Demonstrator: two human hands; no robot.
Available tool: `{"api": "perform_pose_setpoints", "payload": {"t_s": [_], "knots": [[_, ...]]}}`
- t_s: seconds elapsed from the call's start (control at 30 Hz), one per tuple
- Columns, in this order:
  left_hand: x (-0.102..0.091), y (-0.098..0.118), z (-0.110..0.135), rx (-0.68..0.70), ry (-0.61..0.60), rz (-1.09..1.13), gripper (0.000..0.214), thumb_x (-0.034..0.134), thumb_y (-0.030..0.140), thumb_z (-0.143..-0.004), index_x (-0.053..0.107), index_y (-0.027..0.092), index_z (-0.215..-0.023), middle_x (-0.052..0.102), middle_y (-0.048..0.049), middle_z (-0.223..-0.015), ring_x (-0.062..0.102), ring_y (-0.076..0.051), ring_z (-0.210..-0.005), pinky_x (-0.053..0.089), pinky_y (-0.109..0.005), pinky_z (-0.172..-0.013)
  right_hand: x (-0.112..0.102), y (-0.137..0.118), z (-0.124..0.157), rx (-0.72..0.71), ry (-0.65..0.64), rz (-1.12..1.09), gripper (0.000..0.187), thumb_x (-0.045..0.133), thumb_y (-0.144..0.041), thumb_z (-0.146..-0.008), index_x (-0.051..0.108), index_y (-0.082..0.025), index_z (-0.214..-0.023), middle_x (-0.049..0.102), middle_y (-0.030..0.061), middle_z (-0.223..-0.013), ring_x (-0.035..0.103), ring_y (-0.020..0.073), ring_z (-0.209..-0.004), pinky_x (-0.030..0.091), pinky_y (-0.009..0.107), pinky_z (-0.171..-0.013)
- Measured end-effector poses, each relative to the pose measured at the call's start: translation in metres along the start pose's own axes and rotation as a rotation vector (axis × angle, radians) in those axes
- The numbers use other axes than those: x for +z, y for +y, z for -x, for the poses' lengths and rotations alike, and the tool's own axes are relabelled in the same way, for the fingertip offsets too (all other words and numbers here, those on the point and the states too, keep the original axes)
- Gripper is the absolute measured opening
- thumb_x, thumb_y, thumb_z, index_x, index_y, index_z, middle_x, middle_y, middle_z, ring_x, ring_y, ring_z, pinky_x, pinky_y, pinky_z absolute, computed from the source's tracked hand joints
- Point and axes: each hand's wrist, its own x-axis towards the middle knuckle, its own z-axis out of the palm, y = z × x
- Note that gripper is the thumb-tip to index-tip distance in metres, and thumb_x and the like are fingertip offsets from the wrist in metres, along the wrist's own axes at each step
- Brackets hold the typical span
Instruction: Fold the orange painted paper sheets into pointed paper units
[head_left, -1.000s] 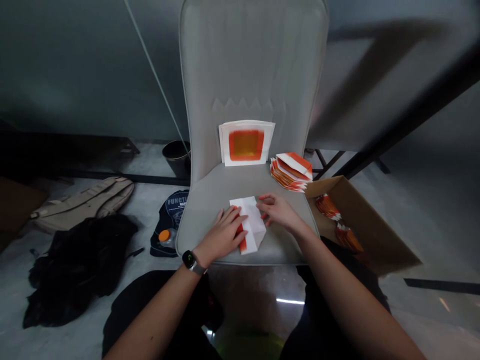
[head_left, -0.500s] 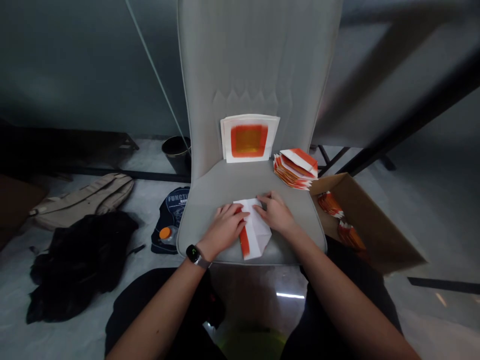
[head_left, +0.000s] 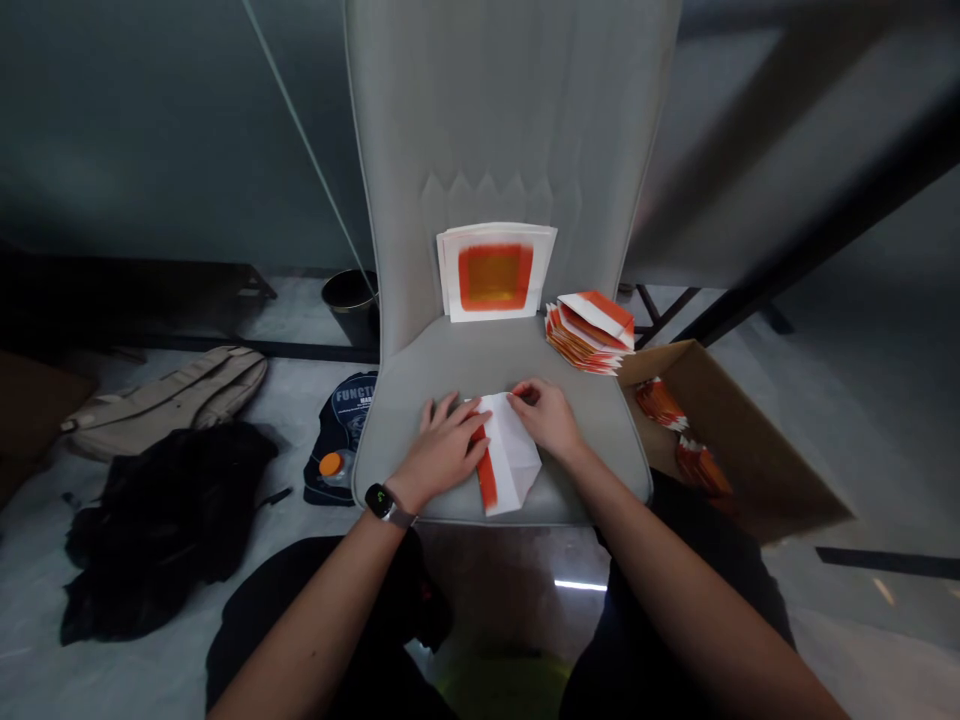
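Note:
A partly folded sheet of white paper [head_left: 511, 455] with an orange-red strip along its left side lies on the grey chair seat. My left hand [head_left: 444, 445] rests flat on its left part, fingers spread, with a watch on the wrist. At the paper's upper right corner, my right hand [head_left: 546, 418] pinches the edge between thumb and forefinger. Behind, flat white sheets [head_left: 496, 272] with an orange and gold square lean on the backrest. To their right sits a stack of folded orange and white papers [head_left: 591, 335].
A cardboard box [head_left: 757, 460] with bundles of folded papers [head_left: 660, 402] stands right of the chair [head_left: 420, 370]. On the floor to the left are a black bin [head_left: 351, 308], a beige bag [head_left: 176, 400], black cloth [head_left: 165, 520] and an orange-capped bottle [head_left: 335, 467].
My left hand has spread its fingers and shifted slightly left on the paper. My right finger and thumb have closed on the upper right corner. The view has moved slightly.

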Motion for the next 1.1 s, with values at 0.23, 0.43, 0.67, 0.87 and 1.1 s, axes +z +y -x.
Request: {"api": "perform_pose_setpoints", "payload": {"t_s": [0.23, 0.43, 0.67, 0.87, 1.1], "knots": [[0.000, 0.007, -0.005, 0.033, 0.013, 0.000, 0.037, 0.048, 0.032, -0.104, 0.058, 0.023, -0.138, 0.052, -0.0058, -0.154, 0.037, -0.034, -0.145, 0.029, -0.065, -0.117, -0.011, -0.008, 0.017, -0.401, -0.192, 0.140, 0.012, 0.058, -0.019, -0.094, 0.069, -0.021, -0.098, 0.074, 0.0082, -0.115, 0.062, 0.0253, -0.113, 0.042, 0.040, -0.100], [0.003, 0.018, -0.006, -0.007, 0.044, -0.068, 0.038, 0.046, 0.031, -0.103, 0.058, 0.019, -0.137, 0.053, -0.0072, -0.153, 0.040, -0.035, -0.143, 0.030, -0.062, -0.117, -0.009, -0.001, 0.020, -0.473, -0.190, 0.208, 0.022, 0.054, -0.023, -0.100, 0.073, -0.020, -0.109, 0.076, 0.0091, -0.117, 0.063, 0.0266, -0.118, 0.045, 0.044, -0.102], [0.005, 0.029, -0.006, -0.029, 0.047, -0.149, 0.046, 0.041, 0.029, -0.104, 0.050, 0.018, -0.148, 0.050, -0.0087, -0.155, 0.039, -0.036, -0.142, 0.031, -0.060, -0.116, -0.011, 0.004, 0.023, -0.516, -0.160, 0.273, 0.032, 0.052, -0.024, -0.102, 0.072, -0.019, -0.126, 0.070, 0.0103, -0.133, 0.062, 0.0284, -0.126, 0.047, 0.048, -0.106], [0.008, 0.031, -0.005, -0.050, 0.040, -0.147, 0.049, 0.040, 0.029, -0.104, 0.046, 0.015, -0.150, 0.048, -0.0107, -0.157, 0.037, -0.036, -0.145, 0.029, -0.059, -0.118, -0.012, 0.008, 0.024, -0.499, -0.228, 0.278, 0.040, 0.047, -0.024, -0.103, 0.064, -0.021, -0.139, 0.063, 0.0073, -0.143, 0.052, 0.0280, -0.139, 0.044, 0.052, -0.113], [0.008, 0.031, -0.005, -0.065, 0.019, -0.130, 0.049, 0.040, 0.030, -0.105, 0.045, 0.017, -0.151, 0.047, -0.0087, -0.158, 0.035, -0.036, -0.147, 0.029, -0.059, -0.119, -0.012, 0.010, 0.026, -0.464, -0.276, 0.261, 0.045, 0.044, -0.020, -0.102, 0.060, -0.021, -0.143, 0.059, 0.0074, -0.147, 0.046, 0.0284, -0.145, 0.037, 0.055, -0.119]]}}
